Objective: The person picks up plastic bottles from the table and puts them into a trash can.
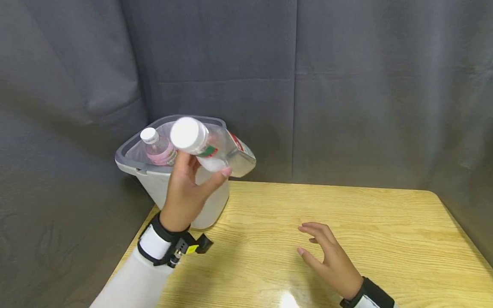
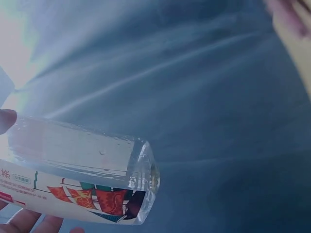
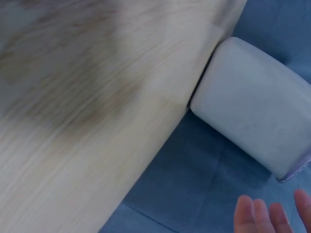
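Observation:
My left hand (image 1: 188,192) grips a clear plastic bottle (image 1: 240,160) with a white cap, holding it tilted over the front of a white bin (image 1: 209,205) with a grey rim. The cap points up and to the left in the head view. In the left wrist view the bottle (image 2: 92,150) shows a label with a red-sailed ship, thumb and fingertips around it. A second bottle (image 1: 155,147), with a white cap and pink label, stands inside the bin. Over the table at the right, my right hand (image 1: 333,261) holds nothing, its fingers loosely extended.
The bin stands at the back left of a light wooden table (image 1: 385,222) and has a clear liner. Dark grey curtains (image 1: 231,55) hang behind the table and along both sides. Each wrist wears a black strap.

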